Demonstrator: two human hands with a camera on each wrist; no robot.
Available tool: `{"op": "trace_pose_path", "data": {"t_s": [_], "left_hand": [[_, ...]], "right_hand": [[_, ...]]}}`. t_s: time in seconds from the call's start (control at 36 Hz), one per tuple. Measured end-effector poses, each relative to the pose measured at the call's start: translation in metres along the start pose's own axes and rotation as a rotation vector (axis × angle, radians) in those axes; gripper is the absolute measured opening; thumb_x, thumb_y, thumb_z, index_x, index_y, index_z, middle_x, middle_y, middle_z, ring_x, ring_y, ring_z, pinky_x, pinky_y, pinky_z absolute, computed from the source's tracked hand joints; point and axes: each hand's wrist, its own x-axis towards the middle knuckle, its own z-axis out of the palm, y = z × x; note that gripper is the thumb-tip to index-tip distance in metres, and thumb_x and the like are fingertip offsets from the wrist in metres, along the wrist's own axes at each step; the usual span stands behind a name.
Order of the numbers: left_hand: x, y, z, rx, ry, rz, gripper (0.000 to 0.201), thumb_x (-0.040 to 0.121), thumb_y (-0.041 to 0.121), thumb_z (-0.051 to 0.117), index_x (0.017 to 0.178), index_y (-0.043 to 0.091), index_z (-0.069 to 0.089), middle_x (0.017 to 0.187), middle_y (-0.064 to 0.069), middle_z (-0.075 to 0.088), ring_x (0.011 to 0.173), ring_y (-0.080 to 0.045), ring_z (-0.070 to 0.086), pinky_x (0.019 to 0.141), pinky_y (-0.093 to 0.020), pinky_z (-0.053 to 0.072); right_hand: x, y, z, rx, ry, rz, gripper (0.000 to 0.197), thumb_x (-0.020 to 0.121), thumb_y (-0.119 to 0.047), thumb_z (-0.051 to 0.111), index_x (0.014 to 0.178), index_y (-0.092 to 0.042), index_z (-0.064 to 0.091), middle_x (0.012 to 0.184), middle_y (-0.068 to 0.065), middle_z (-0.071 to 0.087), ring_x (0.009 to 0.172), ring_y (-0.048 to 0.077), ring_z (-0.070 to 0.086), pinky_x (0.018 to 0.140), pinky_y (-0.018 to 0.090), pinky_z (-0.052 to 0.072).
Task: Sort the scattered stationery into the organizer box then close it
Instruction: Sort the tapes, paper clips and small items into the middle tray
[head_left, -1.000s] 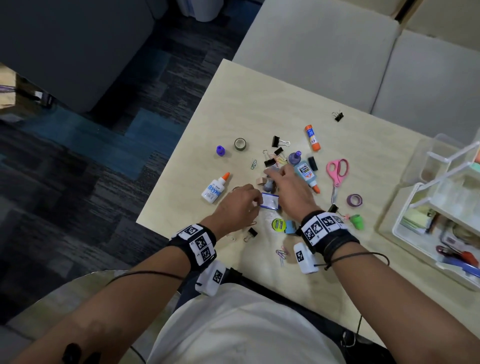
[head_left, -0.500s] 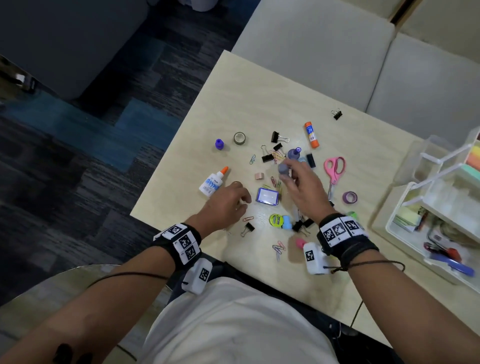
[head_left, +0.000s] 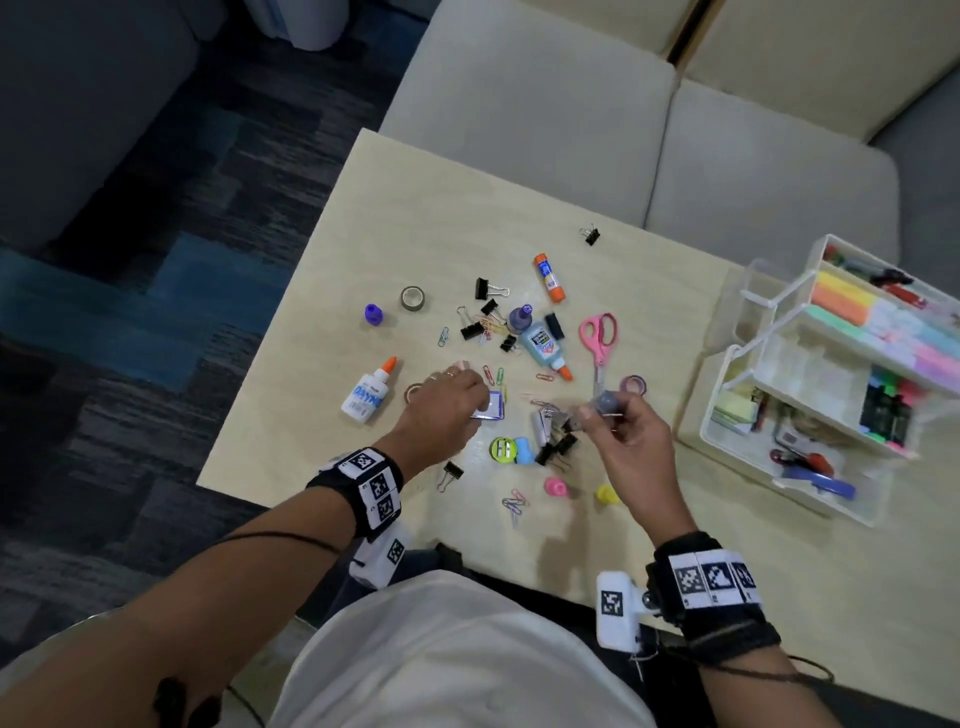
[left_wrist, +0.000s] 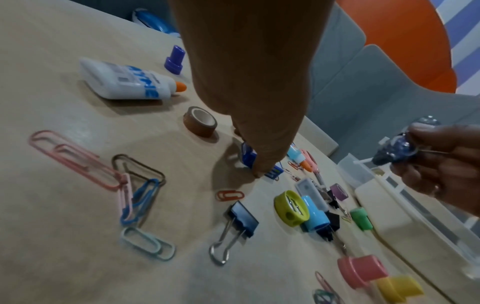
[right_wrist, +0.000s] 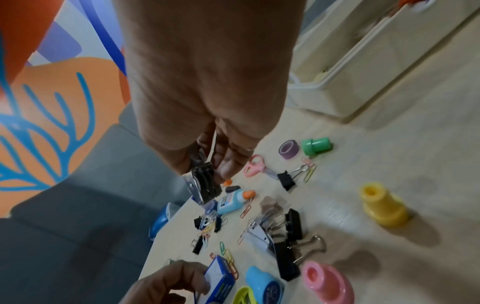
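My right hand (head_left: 631, 441), raised above the surface (head_left: 395, 208), pinches a cluster of black binder clips (right_wrist: 205, 183) in curled fingers. My left hand (head_left: 447, 402), palm down, grips a small blue box (right_wrist: 221, 281) on the surface. The organizer box (head_left: 795, 457) stands open at right.

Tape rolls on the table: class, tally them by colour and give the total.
Grey-green roll: 1
Brown roll: 1
Purple roll: 1
Total: 3
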Motion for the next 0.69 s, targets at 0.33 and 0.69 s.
{"op": "trace_pose_path", "data": {"t_s": [0.33, 0.69], "left_hand": [[0.004, 0.038, -0.031, -0.495, 0.097, -0.178, 0.019, 0.081, 0.036, 0.072, 0.094, 0.029, 0.06, 0.085, 0.013, 0.066, 0.079, -0.006, 0.063, 0.07, -0.028, 0.054], [0.062, 0.161, -0.029, -0.847, 0.037, -0.162, 0.012, 0.104, 0.027, 0.06, 0.112, 0.022, 0.068, 0.079, 0.0, 0.073, 0.074, -0.016, 0.073, 0.066, -0.033, 0.055]], "right_hand": [[-0.018, -0.003, -0.049, 0.29, 0.175, 0.107, 0.018, 0.099, -0.013, 0.072, 0.117, -0.01, 0.069, 0.107, 0.015, 0.077, 0.098, 0.021, 0.073, 0.09, 0.035, 0.057], [-0.013, -0.007, -0.149, 0.505, 0.44, 0.142, 0.02, 0.099, -0.017, 0.072, 0.118, -0.02, 0.069, 0.112, -0.007, 0.078, 0.104, 0.014, 0.069, 0.076, 0.025, 0.052]]}}
